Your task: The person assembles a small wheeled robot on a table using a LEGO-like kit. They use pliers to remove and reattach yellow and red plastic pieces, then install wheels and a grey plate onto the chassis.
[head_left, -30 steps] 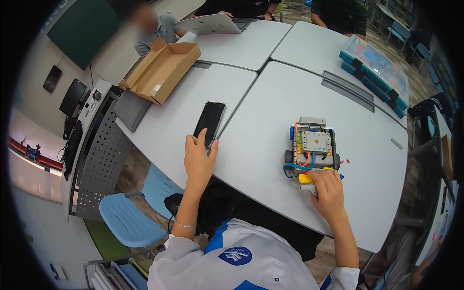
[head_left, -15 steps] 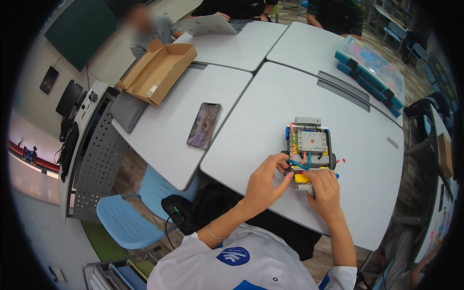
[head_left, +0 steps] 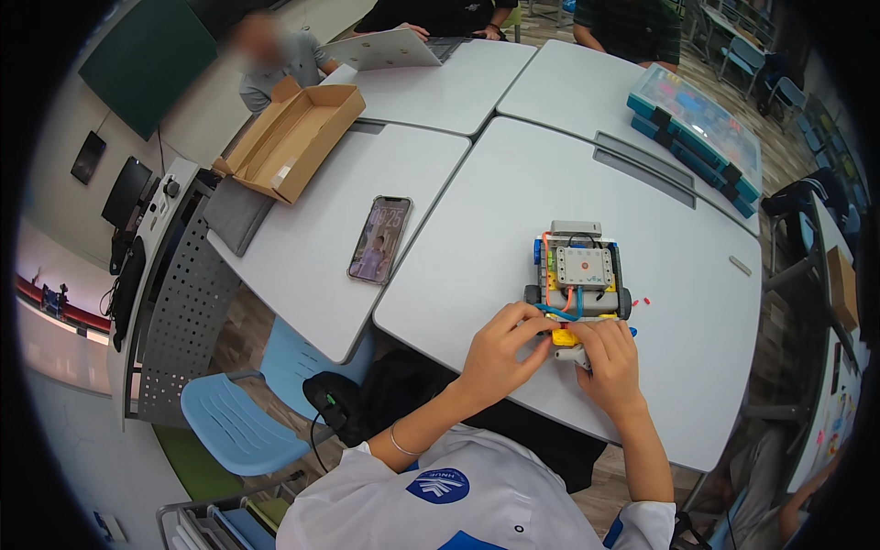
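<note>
A small wheeled robot car [head_left: 579, 275], built of grey, yellow and blue bricks with a white square block on top and orange and blue wires, sits on the white table [head_left: 678, 238]. My left hand [head_left: 500, 344] and my right hand [head_left: 607, 357] meet at its near end, fingers pinched on a yellow brick part [head_left: 565, 337] there. A smartphone [head_left: 379, 239] with its screen lit lies flat on the neighbouring table to the left, apart from both hands.
An open cardboard box [head_left: 293, 137] stands at the far left. A teal parts case [head_left: 697, 128] lies at the far right. Other people sit at the far tables with a laptop [head_left: 385, 48]. A blue chair [head_left: 240, 426] stands below left.
My left hand let go of the phone, which now lies flat with its screen lit, and moved right to the car's near end beside my right hand.
</note>
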`<move>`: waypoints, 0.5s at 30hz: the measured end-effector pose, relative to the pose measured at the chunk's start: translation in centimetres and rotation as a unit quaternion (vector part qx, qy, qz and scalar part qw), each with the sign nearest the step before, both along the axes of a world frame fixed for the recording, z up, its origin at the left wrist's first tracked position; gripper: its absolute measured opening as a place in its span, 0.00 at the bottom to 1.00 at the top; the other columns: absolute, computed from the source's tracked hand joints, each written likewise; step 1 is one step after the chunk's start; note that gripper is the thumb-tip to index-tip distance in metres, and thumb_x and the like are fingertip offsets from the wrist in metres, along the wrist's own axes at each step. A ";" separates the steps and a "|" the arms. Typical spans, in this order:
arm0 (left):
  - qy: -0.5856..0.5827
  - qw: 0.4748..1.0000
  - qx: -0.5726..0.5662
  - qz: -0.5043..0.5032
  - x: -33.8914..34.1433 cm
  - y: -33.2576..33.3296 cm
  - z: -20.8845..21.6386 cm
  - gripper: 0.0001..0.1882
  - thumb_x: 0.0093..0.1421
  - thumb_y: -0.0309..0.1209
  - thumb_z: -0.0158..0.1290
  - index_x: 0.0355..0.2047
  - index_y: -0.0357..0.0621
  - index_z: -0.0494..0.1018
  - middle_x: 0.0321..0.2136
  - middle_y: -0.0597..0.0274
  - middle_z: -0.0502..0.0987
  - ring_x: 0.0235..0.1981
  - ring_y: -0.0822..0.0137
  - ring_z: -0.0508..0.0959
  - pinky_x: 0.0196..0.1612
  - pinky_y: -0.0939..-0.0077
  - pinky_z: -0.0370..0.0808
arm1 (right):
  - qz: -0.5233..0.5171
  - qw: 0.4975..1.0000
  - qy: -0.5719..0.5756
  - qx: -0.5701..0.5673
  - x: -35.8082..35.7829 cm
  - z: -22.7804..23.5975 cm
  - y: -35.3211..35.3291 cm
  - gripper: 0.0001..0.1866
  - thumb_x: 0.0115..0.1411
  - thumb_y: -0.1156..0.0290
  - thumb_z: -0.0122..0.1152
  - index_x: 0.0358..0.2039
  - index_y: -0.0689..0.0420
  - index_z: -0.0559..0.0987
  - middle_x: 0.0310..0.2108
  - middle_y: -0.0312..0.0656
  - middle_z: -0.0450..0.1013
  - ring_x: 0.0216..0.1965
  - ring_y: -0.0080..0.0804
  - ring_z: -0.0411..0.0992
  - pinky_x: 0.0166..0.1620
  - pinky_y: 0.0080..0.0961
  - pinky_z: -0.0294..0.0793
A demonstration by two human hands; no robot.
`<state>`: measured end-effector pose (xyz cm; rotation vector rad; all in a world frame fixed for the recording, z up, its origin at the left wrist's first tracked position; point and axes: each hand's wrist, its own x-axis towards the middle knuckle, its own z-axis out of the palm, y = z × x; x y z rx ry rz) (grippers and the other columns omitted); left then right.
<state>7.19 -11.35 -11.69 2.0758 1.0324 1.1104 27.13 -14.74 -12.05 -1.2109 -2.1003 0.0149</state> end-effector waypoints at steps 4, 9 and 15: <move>0.002 1.000 0.001 -0.005 0.0 0.0 0.1 0.17 0.52 0.19 0.63 0.43 0.42 0.81 0.39 0.56 0.77 0.39 0.59 0.80 0.41 0.70 0.78 | -0.003 1.000 -0.004 -0.006 0.0 -0.1 -0.1 0.31 0.35 0.83 0.67 0.47 0.62 0.77 0.37 0.44 0.74 0.38 0.43 0.72 0.44 0.40 0.70; 0.008 1.000 -0.011 -0.011 0.0 -0.1 0.2 0.17 0.51 0.19 0.63 0.44 0.41 0.81 0.39 0.56 0.77 0.40 0.59 0.80 0.42 0.70 0.78 | -0.001 1.000 -0.004 -0.003 0.1 -0.1 0.0 0.32 0.34 0.83 0.68 0.47 0.62 0.77 0.37 0.45 0.74 0.39 0.44 0.72 0.44 0.40 0.70; 0.011 1.000 -0.011 -0.020 0.0 -0.1 0.3 0.18 0.51 0.20 0.63 0.45 0.41 0.80 0.40 0.55 0.76 0.40 0.58 0.79 0.42 0.69 0.78 | 0.000 1.000 -0.005 -0.005 0.0 0.0 0.0 0.33 0.34 0.83 0.68 0.47 0.62 0.77 0.37 0.45 0.74 0.39 0.44 0.72 0.44 0.40 0.71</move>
